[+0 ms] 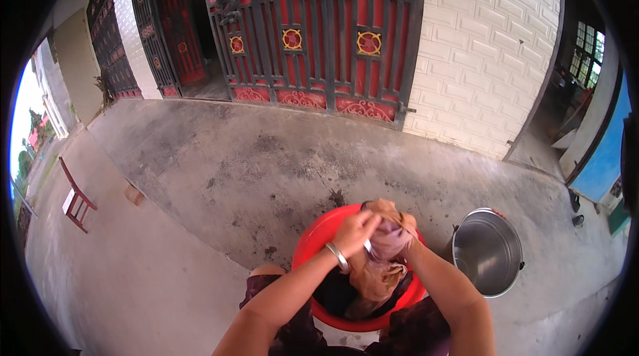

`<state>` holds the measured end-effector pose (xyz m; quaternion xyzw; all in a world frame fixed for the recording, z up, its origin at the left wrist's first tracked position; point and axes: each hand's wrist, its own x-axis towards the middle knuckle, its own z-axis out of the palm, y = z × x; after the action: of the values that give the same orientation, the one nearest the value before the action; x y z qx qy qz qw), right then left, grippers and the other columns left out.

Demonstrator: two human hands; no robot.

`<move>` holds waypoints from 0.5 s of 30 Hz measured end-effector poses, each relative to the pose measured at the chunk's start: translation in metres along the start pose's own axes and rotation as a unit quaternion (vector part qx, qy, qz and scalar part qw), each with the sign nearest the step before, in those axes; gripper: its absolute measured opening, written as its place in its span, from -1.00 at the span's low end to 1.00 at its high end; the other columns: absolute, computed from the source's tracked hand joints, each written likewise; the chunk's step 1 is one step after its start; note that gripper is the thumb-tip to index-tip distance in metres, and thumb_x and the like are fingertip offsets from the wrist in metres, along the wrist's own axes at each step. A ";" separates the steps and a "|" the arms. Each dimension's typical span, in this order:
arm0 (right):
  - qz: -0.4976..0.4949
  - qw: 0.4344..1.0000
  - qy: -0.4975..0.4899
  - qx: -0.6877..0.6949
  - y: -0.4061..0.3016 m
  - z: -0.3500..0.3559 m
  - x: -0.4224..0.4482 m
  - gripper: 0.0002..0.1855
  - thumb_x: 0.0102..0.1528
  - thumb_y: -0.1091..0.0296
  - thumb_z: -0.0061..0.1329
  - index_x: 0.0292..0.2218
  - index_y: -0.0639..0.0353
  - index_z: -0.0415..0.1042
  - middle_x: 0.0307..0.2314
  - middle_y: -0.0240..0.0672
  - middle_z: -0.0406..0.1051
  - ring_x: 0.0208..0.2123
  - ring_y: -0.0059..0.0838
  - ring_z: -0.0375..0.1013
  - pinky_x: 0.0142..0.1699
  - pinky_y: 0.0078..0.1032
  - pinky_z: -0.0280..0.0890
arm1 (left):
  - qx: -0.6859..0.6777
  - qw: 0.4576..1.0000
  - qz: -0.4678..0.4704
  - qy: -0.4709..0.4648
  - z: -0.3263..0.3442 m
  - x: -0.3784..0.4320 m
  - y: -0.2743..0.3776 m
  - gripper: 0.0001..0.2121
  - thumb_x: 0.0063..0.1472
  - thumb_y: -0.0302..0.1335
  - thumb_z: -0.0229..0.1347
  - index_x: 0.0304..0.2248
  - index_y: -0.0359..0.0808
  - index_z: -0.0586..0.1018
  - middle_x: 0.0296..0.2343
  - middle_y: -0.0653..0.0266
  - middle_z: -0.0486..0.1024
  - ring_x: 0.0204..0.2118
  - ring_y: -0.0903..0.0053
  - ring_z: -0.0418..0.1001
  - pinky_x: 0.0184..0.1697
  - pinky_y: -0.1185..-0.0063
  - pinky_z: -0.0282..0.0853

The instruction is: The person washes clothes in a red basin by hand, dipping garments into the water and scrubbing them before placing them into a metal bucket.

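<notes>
A red plastic basin (pixel 305 248) stands on the concrete floor between my knees. Over it, my left hand (pixel 353 232), with a silver bangle at the wrist, grips the upper left of a bunched cloth (pixel 389 241) in mauve and tan. My right hand (pixel 410 240) is at the cloth's right side, its fingers mostly hidden by the folds. Tan fabric (pixel 374 276) hangs from the bundle into the basin, where dark cloth (pixel 334 291) lies.
To the right of the basin is a metal bucket (pixel 486 251) with a handle. A wooden chair (pixel 80 201) and a brick (pixel 133 195) stand far left. Ahead are a red and black metal gate (pixel 314 41) and a white tiled wall (pixel 479 56).
</notes>
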<state>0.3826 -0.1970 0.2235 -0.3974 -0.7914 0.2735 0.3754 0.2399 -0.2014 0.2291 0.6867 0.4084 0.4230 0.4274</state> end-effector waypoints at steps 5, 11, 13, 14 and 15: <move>-0.032 0.982 -0.034 0.181 -0.006 -0.001 0.021 -0.77 -0.10 0.44 -0.09 -0.32 0.23 0.29 -0.45 -0.47 0.33 -0.41 -0.56 0.32 -0.30 -0.57 0.24 | 0.058 0.984 -0.023 0.169 -0.033 0.019 -0.013 -0.66 0.10 -0.19 -0.08 -0.50 -0.36 0.45 -0.69 0.16 0.39 -0.65 0.55 0.33 -0.58 0.54 0.21; 0.308 0.812 -0.132 0.477 0.019 -0.060 -0.027 -0.65 -0.06 0.30 -0.02 -0.22 0.22 0.28 -0.35 -0.38 0.35 -0.34 -0.58 0.36 -0.24 -0.63 0.27 | -0.215 0.927 -0.119 0.283 -0.098 0.015 -0.010 -0.74 0.12 -0.26 -0.05 -0.44 -0.32 0.46 -0.58 0.45 0.36 -0.56 0.72 0.26 -0.48 0.70 0.21; 0.284 0.842 -0.071 0.453 0.032 -0.085 -0.037 -0.67 -0.06 0.33 -0.02 -0.24 0.21 0.29 -0.37 -0.36 0.36 -0.37 -0.56 0.37 -0.28 -0.63 0.29 | -0.192 0.907 -0.119 0.355 -0.110 0.015 -0.005 -0.75 0.13 -0.28 -0.06 -0.44 -0.32 0.46 -0.62 0.49 0.34 -0.59 0.76 0.23 -0.54 0.72 0.18; 0.302 0.844 -0.038 0.443 0.041 -0.094 -0.042 -0.70 -0.07 0.33 -0.02 -0.26 0.21 0.31 -0.40 -0.38 0.37 -0.40 -0.58 0.37 -0.31 -0.64 0.28 | -0.190 0.908 -0.129 0.350 -0.115 0.013 -0.008 -0.75 0.13 -0.28 -0.06 -0.44 -0.32 0.46 -0.62 0.49 0.34 -0.59 0.76 0.23 -0.54 0.72 0.18; 0.311 0.846 -0.007 0.434 0.047 -0.101 -0.043 -0.72 -0.07 0.33 -0.01 -0.29 0.21 0.32 -0.43 -0.40 0.38 -0.42 -0.60 0.37 -0.35 -0.64 0.28 | -0.160 0.903 -0.109 0.383 -0.123 0.010 -0.006 -0.76 0.13 -0.28 -0.06 -0.45 -0.31 0.45 -0.63 0.49 0.32 -0.61 0.78 0.22 -0.56 0.73 0.16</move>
<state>0.5017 -0.1939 0.2301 -0.4176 -0.4295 0.6942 0.3990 0.1274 -0.1602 0.2599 0.3451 0.5399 0.6640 0.3854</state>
